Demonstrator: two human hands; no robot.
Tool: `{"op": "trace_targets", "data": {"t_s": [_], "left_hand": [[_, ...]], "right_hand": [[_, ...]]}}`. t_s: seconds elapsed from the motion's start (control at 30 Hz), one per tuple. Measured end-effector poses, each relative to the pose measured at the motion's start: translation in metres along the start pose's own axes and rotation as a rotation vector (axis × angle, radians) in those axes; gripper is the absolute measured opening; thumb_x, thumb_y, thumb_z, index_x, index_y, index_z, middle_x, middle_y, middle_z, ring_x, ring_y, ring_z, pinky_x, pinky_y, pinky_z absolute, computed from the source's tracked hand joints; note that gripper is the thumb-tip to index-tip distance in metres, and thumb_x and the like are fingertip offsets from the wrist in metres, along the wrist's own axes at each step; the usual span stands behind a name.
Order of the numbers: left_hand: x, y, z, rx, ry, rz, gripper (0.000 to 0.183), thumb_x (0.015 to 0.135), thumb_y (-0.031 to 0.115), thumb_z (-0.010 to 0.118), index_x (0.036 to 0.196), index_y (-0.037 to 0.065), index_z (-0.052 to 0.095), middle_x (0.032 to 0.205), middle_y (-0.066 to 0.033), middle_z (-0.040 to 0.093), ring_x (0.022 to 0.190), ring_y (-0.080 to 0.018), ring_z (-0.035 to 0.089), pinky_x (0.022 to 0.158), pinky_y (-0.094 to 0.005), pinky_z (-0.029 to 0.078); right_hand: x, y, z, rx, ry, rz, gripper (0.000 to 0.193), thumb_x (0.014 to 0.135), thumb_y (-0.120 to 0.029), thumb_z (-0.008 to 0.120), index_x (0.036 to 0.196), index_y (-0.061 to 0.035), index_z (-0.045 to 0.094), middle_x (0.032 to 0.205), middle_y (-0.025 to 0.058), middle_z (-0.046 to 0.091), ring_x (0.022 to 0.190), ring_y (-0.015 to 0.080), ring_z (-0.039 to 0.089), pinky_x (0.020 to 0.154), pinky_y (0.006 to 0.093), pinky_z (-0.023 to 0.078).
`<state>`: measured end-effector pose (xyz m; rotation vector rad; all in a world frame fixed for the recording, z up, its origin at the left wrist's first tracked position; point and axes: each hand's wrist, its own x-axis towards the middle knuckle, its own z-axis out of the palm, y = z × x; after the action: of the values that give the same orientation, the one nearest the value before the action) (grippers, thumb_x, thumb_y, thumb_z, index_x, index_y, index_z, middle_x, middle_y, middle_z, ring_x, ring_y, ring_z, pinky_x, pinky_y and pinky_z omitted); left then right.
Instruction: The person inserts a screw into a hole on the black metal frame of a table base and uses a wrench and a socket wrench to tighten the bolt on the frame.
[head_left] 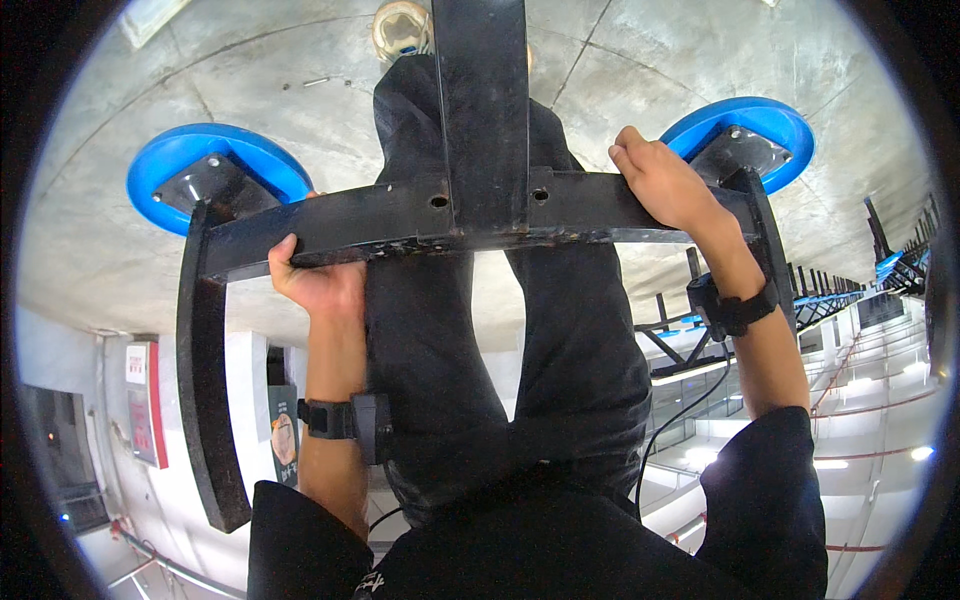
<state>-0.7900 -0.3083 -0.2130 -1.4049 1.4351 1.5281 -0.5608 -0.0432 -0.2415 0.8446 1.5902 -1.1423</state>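
A black metal seat frame (488,120) spans the view, its thick post meeting a crossbar (340,222) in a T. My left hand (320,285) grips the crossbar's left part, thumb on the near face and most fingers hidden behind it. Over the top of the right part, my right hand (672,185) is closed with its fingers curled. A blue round stool seat (150,180) with a dark bolted plate is at the left end. Another blue seat (790,120) is at the right end, just beyond my right hand. Bolt holes show beside the post.
A black side leg (205,400) extends from the crossbar's left end. Small loose parts (318,82) lie on the grey concrete floor (270,50). More black frames with blue seats (830,300) stand in rows at right. A red-edged wall cabinet (147,405) is at left.
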Motion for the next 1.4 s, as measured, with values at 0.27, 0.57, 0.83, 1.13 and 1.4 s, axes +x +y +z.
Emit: {"op": "trace_targets", "data": {"t_s": [0.27, 0.57, 0.83, 1.13, 1.4], "left_hand": [[0.005, 0.001, -0.005, -0.042, -0.028, -0.019, 0.058, 0.063, 0.023, 0.056, 0.111, -0.009, 0.051, 0.107, -0.02, 0.057, 0.104, -0.0322, 0.054, 0.099, -0.0467, 0.038], [0.004, -0.002, -0.002, -0.031, -0.068, 0.026, 0.057, 0.063, 0.023, 0.055, 0.11, -0.009, 0.051, 0.107, -0.0201, 0.056, 0.103, -0.0329, 0.054, 0.098, -0.0477, 0.038], [0.003, 0.003, -0.003, -0.003, -0.043, -0.015, 0.056, 0.063, 0.023, 0.055, 0.11, -0.008, 0.052, 0.106, -0.0199, 0.057, 0.103, -0.0324, 0.054, 0.098, -0.0467, 0.038], [0.001, -0.003, 0.001, -0.01, 0.01, 0.035, 0.055, 0.065, 0.022, 0.056, 0.11, -0.009, 0.051, 0.107, -0.0189, 0.057, 0.104, -0.0311, 0.054, 0.098, -0.0458, 0.039], [0.001, -0.005, 0.005, -0.072, 0.054, 0.049, 0.055, 0.065, 0.021, 0.054, 0.111, -0.01, 0.05, 0.107, -0.0198, 0.056, 0.103, -0.0307, 0.054, 0.098, -0.0452, 0.04]], "right_hand": [[0.0, 0.005, 0.003, -0.022, 0.02, -0.018, 0.03, 0.095, -0.027, 0.037, 0.094, 0.0019, 0.046, 0.08, 0.0282, 0.058, 0.084, 0.043, 0.055, 0.074, 0.0483, 0.041], [0.001, 0.008, 0.003, -0.008, 0.015, 0.0, 0.032, 0.095, -0.028, 0.037, 0.096, 0.0027, 0.047, 0.08, 0.0272, 0.059, 0.084, 0.0422, 0.056, 0.075, 0.047, 0.042], [0.001, 0.006, 0.005, -0.005, -0.001, 0.018, 0.032, 0.094, -0.025, 0.038, 0.089, 0.0058, 0.046, 0.079, 0.0301, 0.059, 0.08, 0.0446, 0.057, 0.075, 0.05, 0.043], [0.005, 0.012, 0.004, 0.005, 0.011, -0.062, 0.033, 0.094, -0.026, 0.039, 0.092, 0.0057, 0.046, 0.081, 0.0295, 0.059, 0.081, 0.0453, 0.056, 0.075, 0.0495, 0.043], [-0.003, -0.005, -0.013, 0.069, 0.247, -0.2, 0.027, 0.094, -0.026, 0.043, 0.093, 0.0009, 0.049, 0.08, 0.0217, 0.059, 0.079, 0.0371, 0.058, 0.071, 0.0426, 0.044]]}}
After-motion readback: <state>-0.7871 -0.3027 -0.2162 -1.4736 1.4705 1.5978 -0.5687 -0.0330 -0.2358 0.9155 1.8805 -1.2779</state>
